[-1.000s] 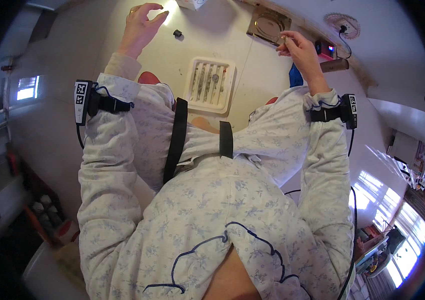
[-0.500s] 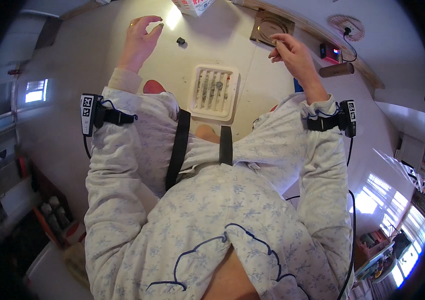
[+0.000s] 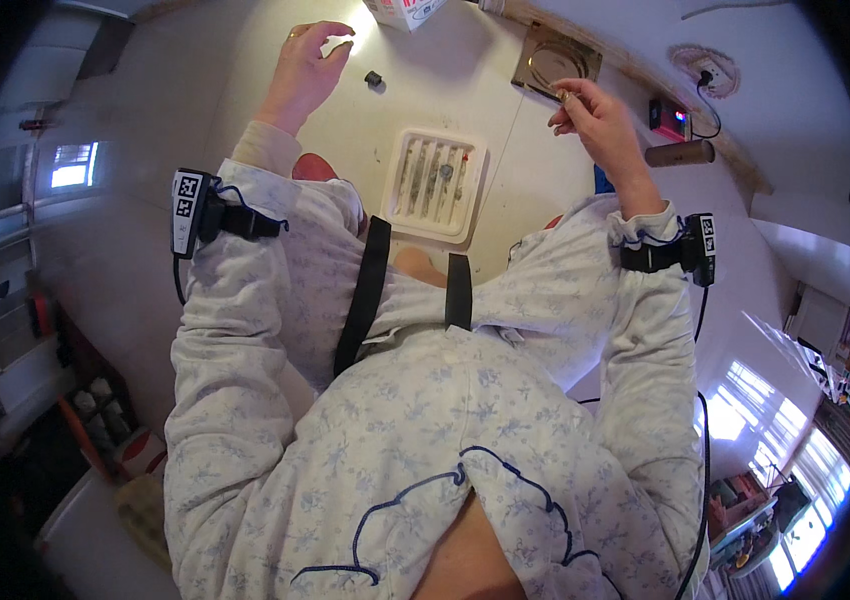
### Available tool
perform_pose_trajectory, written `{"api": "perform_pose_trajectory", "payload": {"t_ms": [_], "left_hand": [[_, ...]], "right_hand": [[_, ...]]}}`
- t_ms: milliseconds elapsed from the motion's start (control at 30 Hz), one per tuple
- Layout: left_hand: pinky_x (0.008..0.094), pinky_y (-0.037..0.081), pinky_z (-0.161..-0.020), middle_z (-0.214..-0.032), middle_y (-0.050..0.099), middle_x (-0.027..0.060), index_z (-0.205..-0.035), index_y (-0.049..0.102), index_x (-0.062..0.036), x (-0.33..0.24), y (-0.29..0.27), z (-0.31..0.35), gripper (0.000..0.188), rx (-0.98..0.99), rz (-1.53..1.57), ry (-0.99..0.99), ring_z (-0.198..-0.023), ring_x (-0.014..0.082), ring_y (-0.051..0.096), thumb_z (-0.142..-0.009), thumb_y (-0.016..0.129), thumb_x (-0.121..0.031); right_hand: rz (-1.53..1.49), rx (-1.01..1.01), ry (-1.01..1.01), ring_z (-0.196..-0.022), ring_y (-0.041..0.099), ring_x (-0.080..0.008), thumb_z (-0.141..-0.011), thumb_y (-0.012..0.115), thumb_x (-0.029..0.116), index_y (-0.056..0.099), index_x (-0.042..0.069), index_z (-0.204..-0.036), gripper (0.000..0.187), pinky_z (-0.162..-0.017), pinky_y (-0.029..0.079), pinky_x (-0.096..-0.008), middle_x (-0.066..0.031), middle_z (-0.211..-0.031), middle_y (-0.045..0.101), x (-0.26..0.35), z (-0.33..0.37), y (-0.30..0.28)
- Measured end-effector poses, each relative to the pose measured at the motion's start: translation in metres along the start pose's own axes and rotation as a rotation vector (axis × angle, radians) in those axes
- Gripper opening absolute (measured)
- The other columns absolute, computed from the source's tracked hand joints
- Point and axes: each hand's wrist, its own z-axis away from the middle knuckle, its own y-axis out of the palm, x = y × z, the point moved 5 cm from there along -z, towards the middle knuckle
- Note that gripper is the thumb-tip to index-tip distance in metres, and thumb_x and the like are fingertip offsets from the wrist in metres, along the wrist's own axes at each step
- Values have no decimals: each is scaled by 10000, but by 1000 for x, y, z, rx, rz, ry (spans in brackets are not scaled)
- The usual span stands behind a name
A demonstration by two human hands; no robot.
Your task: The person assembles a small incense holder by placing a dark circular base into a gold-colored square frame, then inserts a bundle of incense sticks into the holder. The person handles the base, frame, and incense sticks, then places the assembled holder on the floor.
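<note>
My left hand (image 3: 309, 75) hovers over the pale surface at the far left, its fingers curved and thumb apart, with nothing visible between them. A small black piece (image 3: 374, 79) lies a little to its right. My right hand (image 3: 595, 122) is closed in a pinch at the far right. Something tiny and golden shows at its fingertips, too small to name. Just beyond it lies a brownish-gold square plate (image 3: 543, 50) with a ring-shaped form on it. Between my knees is a cream slotted tray (image 3: 478, 190) holding small bits and a round grey piece (image 3: 446, 172).
A white box (image 3: 407, 12) with red print stands at the far edge. To the right are a brown cylinder (image 3: 680, 153), a red device (image 3: 668, 120) with a lit display and a plug in a wall socket (image 3: 710, 77). Black cables hang beside my right arm.
The whole view has shifted slightly, moving most things a little to the right in the picture. My right hand keeps its pinch, and my left hand stays spread.
</note>
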Motion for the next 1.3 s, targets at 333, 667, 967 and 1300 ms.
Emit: {"api": "perform_pose_trajectory", "payload": {"t_ms": [333,667,967,1300], "left_hand": [[321,501,-731,-885,671,109,-1012,680,-92,87,63,-17,196,368,-66,-206,-800,216,631,-832,606,-116],[290,488,-502,-707,641,66,-926,687,-66,257,202,-76,194,201,450,-1005,-584,167,608,-806,653,-214],[311,396,-405,-644,526,67,-874,558,24,383,304,-86,403,88,290,-1413,-482,168,496,-816,700,-350],[368,565,-668,-772,601,139,-990,565,89,353,334,-69,369,53,1338,-1587,-650,222,593,-888,589,-264]], "right_hand": [[62,56,-171,-696,655,-126,-935,501,143,603,-9,-1102,248,-656,528,-258,-80,-770,672,65,7,27],[285,-38,-340,-664,645,-189,-866,556,1,603,19,-1146,285,-638,497,-276,-109,-764,659,127,-69,-6],[235,52,-342,-585,614,-230,-716,615,-63,631,6,-983,276,-535,480,-345,-109,-730,646,95,-151,-14],[207,161,-366,-570,582,-220,-669,591,-67,623,-9,-974,312,-524,458,-340,-105,-719,639,95,-169,12]]}}
